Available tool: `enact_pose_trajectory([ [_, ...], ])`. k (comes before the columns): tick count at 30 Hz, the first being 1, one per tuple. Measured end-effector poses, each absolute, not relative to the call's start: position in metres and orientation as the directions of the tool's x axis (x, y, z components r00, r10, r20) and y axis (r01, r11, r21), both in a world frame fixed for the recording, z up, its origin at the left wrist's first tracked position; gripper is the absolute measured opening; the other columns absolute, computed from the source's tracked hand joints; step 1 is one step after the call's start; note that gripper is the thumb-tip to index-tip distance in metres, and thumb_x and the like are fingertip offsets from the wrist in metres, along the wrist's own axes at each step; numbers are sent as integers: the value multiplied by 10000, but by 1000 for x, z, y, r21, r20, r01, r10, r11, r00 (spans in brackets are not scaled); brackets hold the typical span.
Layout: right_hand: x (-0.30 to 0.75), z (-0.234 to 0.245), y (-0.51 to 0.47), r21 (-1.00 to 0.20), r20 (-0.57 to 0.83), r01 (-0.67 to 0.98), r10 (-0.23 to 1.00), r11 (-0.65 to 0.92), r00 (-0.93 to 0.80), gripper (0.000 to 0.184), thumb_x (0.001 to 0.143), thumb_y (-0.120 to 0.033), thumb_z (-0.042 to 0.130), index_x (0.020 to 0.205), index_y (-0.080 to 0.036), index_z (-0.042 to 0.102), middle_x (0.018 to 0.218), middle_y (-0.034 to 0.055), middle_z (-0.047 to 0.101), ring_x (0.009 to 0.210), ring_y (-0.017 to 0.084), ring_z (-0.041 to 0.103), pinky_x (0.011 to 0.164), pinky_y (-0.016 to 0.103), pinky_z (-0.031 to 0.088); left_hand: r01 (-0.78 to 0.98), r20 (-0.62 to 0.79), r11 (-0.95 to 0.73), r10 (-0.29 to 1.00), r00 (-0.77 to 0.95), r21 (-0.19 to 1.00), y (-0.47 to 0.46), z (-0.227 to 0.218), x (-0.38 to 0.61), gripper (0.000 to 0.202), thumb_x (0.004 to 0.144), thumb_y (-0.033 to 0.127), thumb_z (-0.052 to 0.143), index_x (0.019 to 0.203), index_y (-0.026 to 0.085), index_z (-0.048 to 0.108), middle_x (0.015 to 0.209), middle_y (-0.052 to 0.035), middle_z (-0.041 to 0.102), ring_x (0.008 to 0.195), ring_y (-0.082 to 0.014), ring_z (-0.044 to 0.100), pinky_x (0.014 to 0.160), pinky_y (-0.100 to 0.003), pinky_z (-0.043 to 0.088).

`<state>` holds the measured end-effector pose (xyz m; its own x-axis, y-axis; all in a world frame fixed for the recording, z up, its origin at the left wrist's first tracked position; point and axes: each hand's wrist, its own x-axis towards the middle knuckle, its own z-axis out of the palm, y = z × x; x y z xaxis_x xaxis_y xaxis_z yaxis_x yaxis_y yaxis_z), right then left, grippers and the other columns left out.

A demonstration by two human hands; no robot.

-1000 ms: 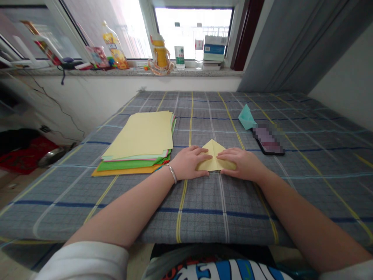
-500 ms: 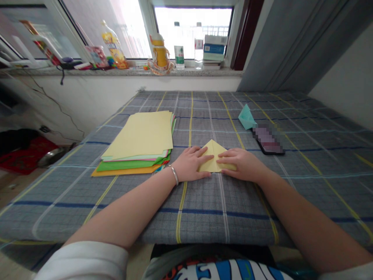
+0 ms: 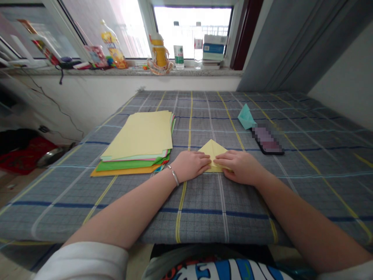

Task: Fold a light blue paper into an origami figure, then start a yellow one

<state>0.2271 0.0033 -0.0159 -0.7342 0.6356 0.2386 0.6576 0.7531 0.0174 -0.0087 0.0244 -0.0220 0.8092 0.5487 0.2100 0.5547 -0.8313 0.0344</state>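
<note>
Your left hand (image 3: 190,166) and right hand (image 3: 240,168) lie flat, palms down, fingers pointing inward, fingertips just apart. Your bare left forearm (image 3: 125,210) and right forearm (image 3: 303,217) angle in from either side.

Pale yellow folded paper (image 3: 212,152) lies on grey plaid cloth (image 3: 204,217) striped yellow and navy, beside yellow, green and orange sheets (image 3: 136,136).

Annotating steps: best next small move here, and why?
Likely crease it: slide the left hand and right hand outward along the lower edge of the folded yellow paper. Both hands rest flat on its lower part, fingertips nearly meeting, and its pointed top lies free.
</note>
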Motion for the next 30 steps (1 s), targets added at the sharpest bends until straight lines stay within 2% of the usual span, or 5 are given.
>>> enact_pose_trajectory([
  [8,211,-19,2,6,256,730,704,684,-662,271,919,-243,449,1033,-239,695,1097,17,702,968,193,621,795,312,474,639,201,-767,636,745,61,26,-22,-8,276,962,324,415,1007,214,665,986,-54,707,934,-166,659,826,-270,508],
  [14,222,-19,6,-30,238,826,807,563,-541,256,920,-304,471,978,-247,713,1006,6,725,899,190,649,716,294,471,678,201,-735,667,717,19,32,-25,-11,204,926,318,507,1000,232,676,950,-19,713,904,-168,657,766,-261,498],
  [17,228,-18,8,-50,210,802,791,596,-575,245,919,-310,487,968,-265,723,1036,-5,715,911,180,641,728,279,463,681,215,-732,668,713,19,32,-26,-10,214,923,341,514,979,232,690,939,-16,716,893,-165,655,750,-254,492],
  [24,225,-19,6,-22,214,725,712,688,-669,256,924,-278,487,1045,-304,711,1038,9,700,889,191,605,737,306,446,607,200,-795,597,777,14,32,-24,-11,205,901,233,524,964,242,718,1059,-3,701,944,-159,641,825,-264,489],
  [30,229,-20,9,-162,212,644,664,747,-717,203,886,-256,536,946,-278,728,1028,3,702,893,168,615,780,284,445,545,167,-833,553,816,93,40,-24,-19,216,914,302,538,1049,283,706,1110,0,683,966,-147,643,899,-271,473],
])
